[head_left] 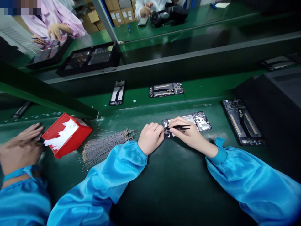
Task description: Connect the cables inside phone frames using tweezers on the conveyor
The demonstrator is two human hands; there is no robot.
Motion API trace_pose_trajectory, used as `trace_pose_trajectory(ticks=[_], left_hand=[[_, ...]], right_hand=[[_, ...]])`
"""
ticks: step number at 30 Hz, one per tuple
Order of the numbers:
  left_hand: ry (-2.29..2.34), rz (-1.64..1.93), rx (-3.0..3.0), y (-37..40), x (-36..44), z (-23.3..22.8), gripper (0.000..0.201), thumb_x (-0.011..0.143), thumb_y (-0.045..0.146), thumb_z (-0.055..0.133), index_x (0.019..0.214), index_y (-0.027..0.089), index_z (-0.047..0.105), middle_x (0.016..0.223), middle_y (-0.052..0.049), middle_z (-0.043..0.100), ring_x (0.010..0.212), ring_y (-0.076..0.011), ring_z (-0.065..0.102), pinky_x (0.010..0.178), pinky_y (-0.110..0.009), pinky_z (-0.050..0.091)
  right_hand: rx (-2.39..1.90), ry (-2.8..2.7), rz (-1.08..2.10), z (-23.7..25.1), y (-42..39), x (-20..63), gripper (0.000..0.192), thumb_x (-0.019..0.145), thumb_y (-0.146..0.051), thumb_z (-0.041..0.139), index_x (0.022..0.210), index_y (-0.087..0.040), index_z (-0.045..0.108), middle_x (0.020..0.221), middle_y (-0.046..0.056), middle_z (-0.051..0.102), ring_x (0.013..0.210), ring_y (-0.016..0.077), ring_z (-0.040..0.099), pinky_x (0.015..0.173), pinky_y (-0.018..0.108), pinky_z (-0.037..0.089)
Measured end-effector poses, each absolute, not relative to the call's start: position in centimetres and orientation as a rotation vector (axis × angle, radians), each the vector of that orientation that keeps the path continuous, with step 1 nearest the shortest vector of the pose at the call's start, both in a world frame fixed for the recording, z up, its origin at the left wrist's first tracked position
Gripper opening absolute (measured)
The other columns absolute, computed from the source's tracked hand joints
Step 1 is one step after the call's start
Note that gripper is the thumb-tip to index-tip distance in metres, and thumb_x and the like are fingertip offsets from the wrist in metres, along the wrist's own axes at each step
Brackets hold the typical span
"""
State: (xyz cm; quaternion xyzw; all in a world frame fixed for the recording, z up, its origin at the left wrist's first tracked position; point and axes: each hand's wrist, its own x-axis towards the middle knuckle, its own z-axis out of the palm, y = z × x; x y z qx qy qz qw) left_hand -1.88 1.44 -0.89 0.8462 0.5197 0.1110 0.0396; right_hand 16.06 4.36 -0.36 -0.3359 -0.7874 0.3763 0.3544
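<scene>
An opened phone body (202, 121) lies flat on the green bench in front of me, its circuit board showing at the right end. My right hand (184, 131) is closed around dark tweezers (183, 127), whose tips reach over the phone's left end. My left hand (151, 137) rests closed against that same left end, its fingertips at the phone's edge; whether they hold something small is hidden. Just left of my left hand lies a bundle of thin grey cables (105, 147) with small metal ends.
A red bin (77, 138) holding white paper stands left of the cables. Beside it is a co-worker's hand (22, 147). More opened phones lie behind (166, 90) and to the right (243, 122). A black box (277, 103) stands at right. Other people work across the bench.
</scene>
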Motion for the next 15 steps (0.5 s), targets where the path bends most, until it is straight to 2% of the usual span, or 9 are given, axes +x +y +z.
trace_pose_trajectory(ticks=[6,15], left_hand=[[1.606,0.314,2.561,1.4,-1.79,-0.66,0.015,0.084,0.022,0.041,0.074,0.018,0.052,0.069,-0.001,0.049,0.069,-0.0156,0.045,0.063,-0.028,0.033],[1.604,0.301,2.597,1.34,-1.79,-0.64,0.017,0.084,0.023,0.04,0.073,0.018,0.052,0.069,-0.002,0.05,0.068,-0.0156,0.045,0.063,-0.028,0.033]], right_hand=[[-0.994,-1.97,0.975,-0.39,4.3,16.11,0.006,0.076,-0.016,0.053,0.079,-0.02,0.056,0.077,0.002,0.06,0.076,0.0166,0.057,0.068,0.032,0.047],[-0.969,-2.034,0.898,-0.17,4.39,15.66,0.007,0.077,-0.014,0.05,0.074,-0.018,0.055,0.072,0.002,0.057,0.07,0.0156,0.056,0.062,0.03,0.045]])
